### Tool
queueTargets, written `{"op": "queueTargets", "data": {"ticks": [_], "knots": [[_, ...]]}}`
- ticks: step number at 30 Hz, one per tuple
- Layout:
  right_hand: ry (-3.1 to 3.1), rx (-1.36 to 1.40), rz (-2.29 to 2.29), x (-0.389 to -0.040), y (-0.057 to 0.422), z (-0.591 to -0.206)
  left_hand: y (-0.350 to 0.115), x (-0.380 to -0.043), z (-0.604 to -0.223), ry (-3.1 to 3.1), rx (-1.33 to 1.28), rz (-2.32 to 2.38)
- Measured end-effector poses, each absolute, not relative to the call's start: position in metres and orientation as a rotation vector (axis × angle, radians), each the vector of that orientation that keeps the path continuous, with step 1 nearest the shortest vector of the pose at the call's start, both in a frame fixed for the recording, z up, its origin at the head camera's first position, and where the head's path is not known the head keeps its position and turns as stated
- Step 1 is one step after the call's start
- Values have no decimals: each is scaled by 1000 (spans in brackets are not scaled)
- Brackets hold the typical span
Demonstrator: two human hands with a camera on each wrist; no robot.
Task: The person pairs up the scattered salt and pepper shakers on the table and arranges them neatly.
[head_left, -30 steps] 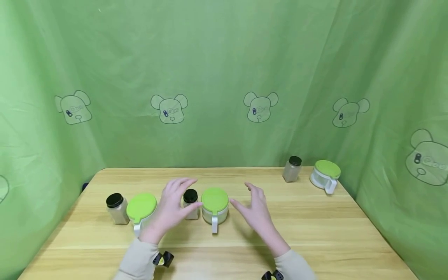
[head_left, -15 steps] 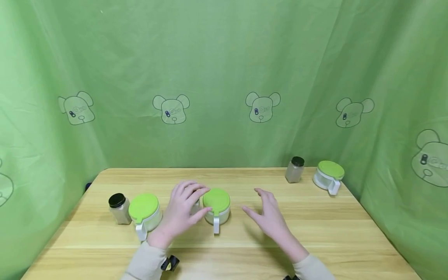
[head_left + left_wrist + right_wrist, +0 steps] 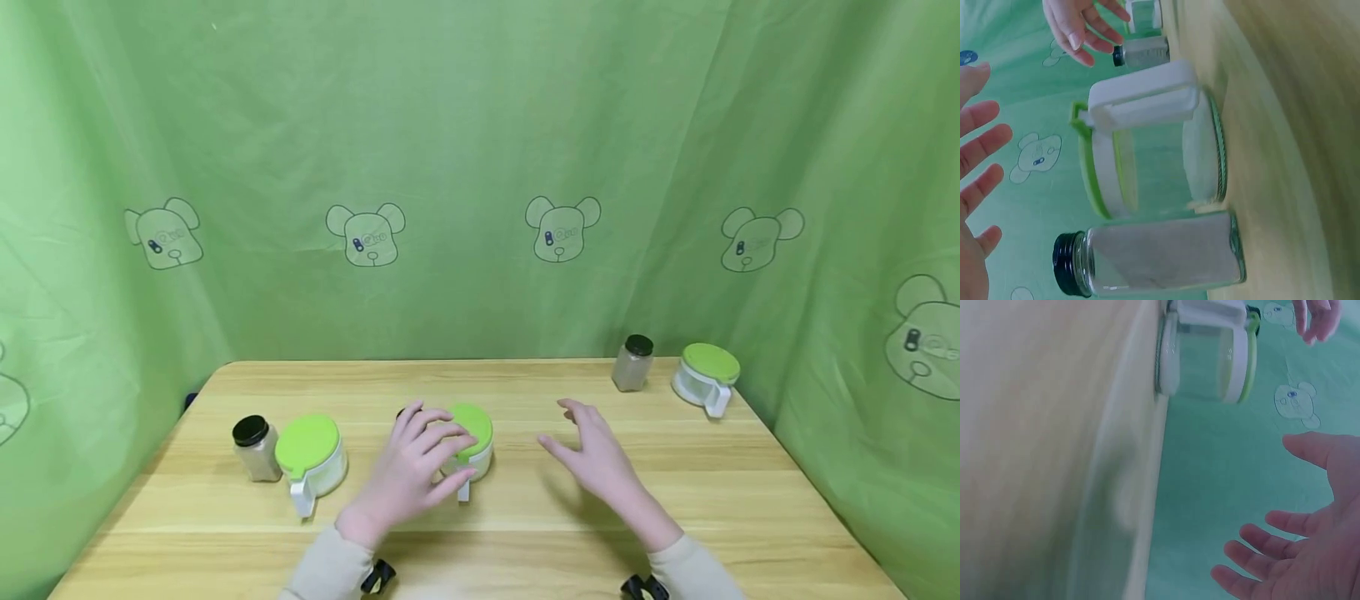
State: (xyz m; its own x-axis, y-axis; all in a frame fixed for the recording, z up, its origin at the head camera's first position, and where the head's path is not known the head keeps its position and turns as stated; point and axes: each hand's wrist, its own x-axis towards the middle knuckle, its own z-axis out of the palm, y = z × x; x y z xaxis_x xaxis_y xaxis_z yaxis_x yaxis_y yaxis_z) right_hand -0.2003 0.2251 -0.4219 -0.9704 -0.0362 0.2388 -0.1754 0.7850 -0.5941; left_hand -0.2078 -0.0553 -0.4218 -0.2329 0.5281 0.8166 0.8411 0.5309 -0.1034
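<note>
My left hand (image 3: pixel 412 467) hovers over the middle pair of jars with its fingers spread and loosely bent, holding nothing. Below it stands a glass seasoning jar (image 3: pixel 1154 169) with a green lid and a white handle; in the head view the hand hides part of it. Beside that jar is a clear square bottle (image 3: pixel 1160 253) with a black cap, almost wholly hidden in the head view. Both stand upright on the table. Off to the right of the jar, my right hand (image 3: pixel 600 458) hangs above the table, fingers apart, touching nothing.
On the left stand another black-capped bottle (image 3: pixel 258 454) and green-lidded jar (image 3: pixel 311 450). A third such bottle (image 3: pixel 632 364) and jar (image 3: pixel 705 375) sit at the back right, near the table's (image 3: pixel 525 550) edge. A green curtain (image 3: pixel 465 125) encloses the table.
My left hand has moved right, over the middle bottle and jar. My right hand has drawn away to the right. The jars and bottles have stayed in place.
</note>
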Motion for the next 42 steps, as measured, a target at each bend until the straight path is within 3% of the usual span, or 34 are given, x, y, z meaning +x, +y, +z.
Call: {"op": "queueTargets", "data": {"ticks": [42], "knots": [[-2641,34,961,-217,320,-391,30,-190,-436,-1938,-1341,-296]]}}
